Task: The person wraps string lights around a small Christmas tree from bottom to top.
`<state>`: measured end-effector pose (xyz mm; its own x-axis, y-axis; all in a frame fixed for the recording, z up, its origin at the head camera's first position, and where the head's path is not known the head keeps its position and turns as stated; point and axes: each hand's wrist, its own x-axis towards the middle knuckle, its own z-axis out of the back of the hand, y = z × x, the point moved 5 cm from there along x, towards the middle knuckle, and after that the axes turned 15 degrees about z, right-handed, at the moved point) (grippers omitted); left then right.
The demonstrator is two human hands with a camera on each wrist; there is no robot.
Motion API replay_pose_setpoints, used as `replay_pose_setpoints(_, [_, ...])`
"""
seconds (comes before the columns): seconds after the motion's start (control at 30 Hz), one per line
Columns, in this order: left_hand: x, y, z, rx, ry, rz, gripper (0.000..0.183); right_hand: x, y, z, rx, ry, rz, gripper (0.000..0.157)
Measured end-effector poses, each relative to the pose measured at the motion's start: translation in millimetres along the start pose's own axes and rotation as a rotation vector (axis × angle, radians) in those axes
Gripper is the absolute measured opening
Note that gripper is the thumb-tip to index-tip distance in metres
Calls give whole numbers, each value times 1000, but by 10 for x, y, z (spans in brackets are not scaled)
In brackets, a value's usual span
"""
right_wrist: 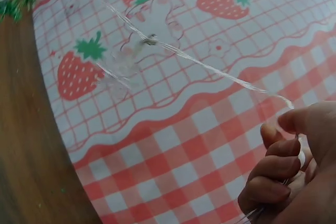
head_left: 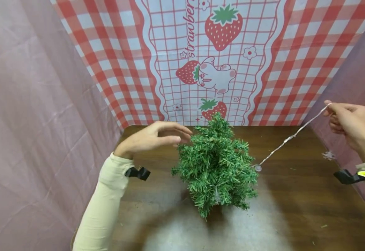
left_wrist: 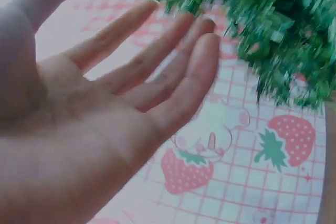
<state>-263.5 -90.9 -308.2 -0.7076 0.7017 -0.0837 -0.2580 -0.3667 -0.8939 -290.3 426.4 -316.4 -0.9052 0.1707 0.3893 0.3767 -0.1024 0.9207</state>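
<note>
While the green tree (head_left: 217, 160) stands upright on the tabletop (head_left: 286, 198), about midway between its left and right edges, the decorating looks only part done. One end of a pale strand (right_wrist: 210, 67) meets the tree's right side, by a clear round piece (head_left: 258, 168), and a translucent ornament (head_left: 217, 195) shows low on the near branches — how much strand lies hidden among the needles I cannot tell. The length stretched out towards the tabletop's far right corner seems left to place, as does whatever is gathered in the palm.

The right hand (head_left: 350, 122), out by the right edge, pinches the strand between thumb and forefinger, its other fingers curled in. The left hand (head_left: 152, 137) is relaxed and empty, fingers extended beside the upper left branches — whether the tips touch them is unclear
</note>
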Motion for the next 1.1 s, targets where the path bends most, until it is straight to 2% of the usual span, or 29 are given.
replay_pose_setpoints(0.07, [60,18,135,-97,-19,7,33,32,-21,-7,-192,25,-4,35])
replay_pose_setpoints(0.17, [210,45,275,-210,-113,39,36,94,-73,-26,-403,84,-12,38])
replay_pose_setpoints(0.27, [383,33,321,-263,-162,51,37,170,-114,-93,-520,138,-17,36])
replay_pose_setpoints(0.37, [544,9,340,-314,-170,50,39,260,-117,-241,-603,222,-2,26])
replay_pose_setpoints(0.4, [592,0,344,-339,-163,43,39,290,-110,-311,-624,265,3,25])
replay_pose_setpoints(0.57, [802,-19,370,-534,-71,9,52,403,-11,-721,-640,489,44,47])
replay_pose_setpoints(0.7, [928,-16,393,-632,-19,6,60,478,117,-1052,-667,595,76,48])
replay_pose_setpoints(0.77, [975,-14,399,-644,-29,10,61,502,193,-1225,-702,645,101,46])
replay_pose_setpoints(0.9, [1062,1,383,-672,-92,17,60,540,353,-1597,-742,717,168,38])
replay_pose_setpoints(1.1, [1243,55,247,-650,-139,77,44,590,551,-2106,-754,708,291,39])
